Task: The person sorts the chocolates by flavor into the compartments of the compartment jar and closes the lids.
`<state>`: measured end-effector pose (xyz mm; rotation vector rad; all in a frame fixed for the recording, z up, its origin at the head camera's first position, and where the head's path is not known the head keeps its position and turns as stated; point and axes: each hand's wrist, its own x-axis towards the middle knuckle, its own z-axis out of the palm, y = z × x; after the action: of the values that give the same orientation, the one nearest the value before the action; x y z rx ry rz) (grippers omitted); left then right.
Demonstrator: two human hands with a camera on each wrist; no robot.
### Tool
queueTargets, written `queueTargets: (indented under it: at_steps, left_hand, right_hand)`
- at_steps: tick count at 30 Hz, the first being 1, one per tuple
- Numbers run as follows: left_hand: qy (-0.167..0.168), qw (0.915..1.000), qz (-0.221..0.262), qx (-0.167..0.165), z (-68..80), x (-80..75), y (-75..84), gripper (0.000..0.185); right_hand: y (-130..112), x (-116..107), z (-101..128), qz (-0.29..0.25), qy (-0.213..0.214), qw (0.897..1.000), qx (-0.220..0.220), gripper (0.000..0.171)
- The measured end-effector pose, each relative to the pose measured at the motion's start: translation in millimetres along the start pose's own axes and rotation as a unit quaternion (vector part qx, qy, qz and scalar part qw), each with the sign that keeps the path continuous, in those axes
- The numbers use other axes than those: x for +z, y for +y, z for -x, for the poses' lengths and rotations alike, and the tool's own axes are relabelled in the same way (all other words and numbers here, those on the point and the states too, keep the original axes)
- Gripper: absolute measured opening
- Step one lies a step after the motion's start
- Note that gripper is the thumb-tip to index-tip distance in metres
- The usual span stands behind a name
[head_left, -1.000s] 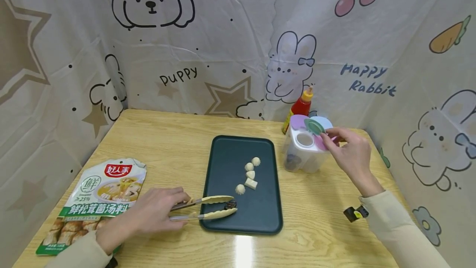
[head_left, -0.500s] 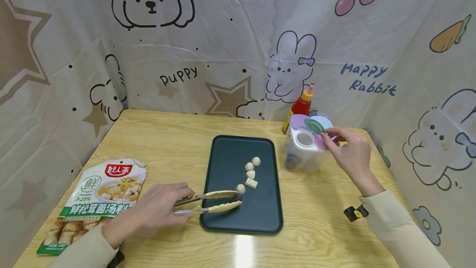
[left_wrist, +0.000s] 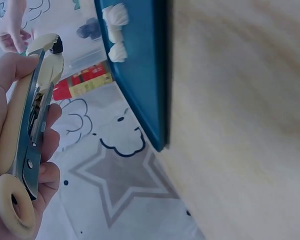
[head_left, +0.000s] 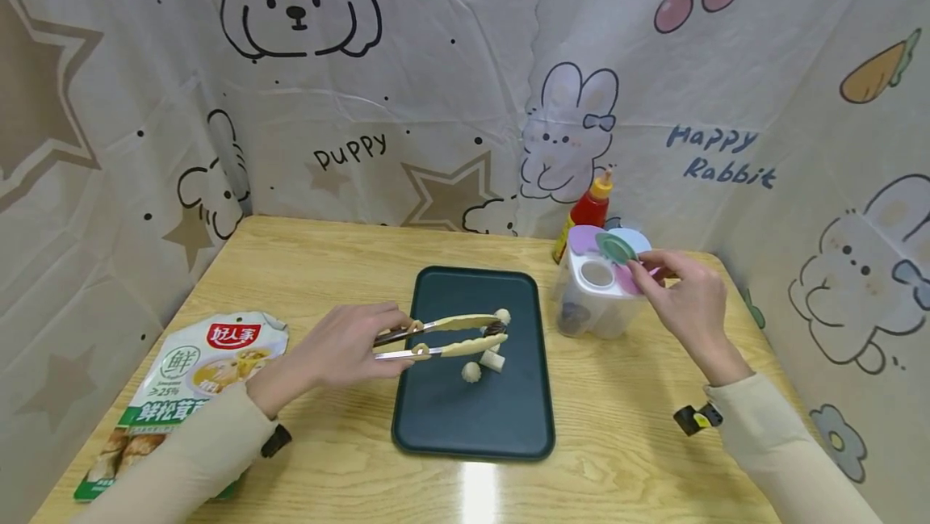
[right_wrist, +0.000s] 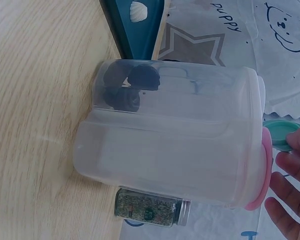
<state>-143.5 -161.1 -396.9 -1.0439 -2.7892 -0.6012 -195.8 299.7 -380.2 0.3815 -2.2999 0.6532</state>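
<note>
My left hand (head_left: 356, 344) grips tongs with cream tips (head_left: 465, 321) over the dark tray (head_left: 472, 425). Between the tips is a small dark piece (head_left: 496, 329), also seen in the left wrist view (left_wrist: 57, 46). Below and around the tips lie several white pieces, among them a ridged one (head_left: 471, 372) and a cut block (head_left: 492, 360). At the right, my right hand (head_left: 686, 294) pinches a raised green lid (head_left: 615, 248) on the clear divided container (head_left: 606, 320). A round opening beside that lid is uncovered. Dark lumps (right_wrist: 122, 97) sit in one compartment.
Behind the container stands a red bottle with a yellow cap (head_left: 594, 203). A small glass jar of green flakes (right_wrist: 146, 206) stands beside the container in the right wrist view. A seasoning pouch (head_left: 211, 362) lies at the left, partly under the left arm.
My left hand has carried the tongs and dark piece up and rightward, from the tray's near left part to over the white pieces. The right hand and green lid have stayed still.
</note>
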Motion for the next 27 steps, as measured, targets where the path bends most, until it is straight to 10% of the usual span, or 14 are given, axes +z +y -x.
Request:
queueTargets:
  at_steps: [27]
  left_hand:
    - [0.022,0.999,0.022,0.031,-121.3,13.9,19.9,0.044]
  right_hand:
    - [1,0,1,0.01,-0.002,1.0,0.003,0.016]
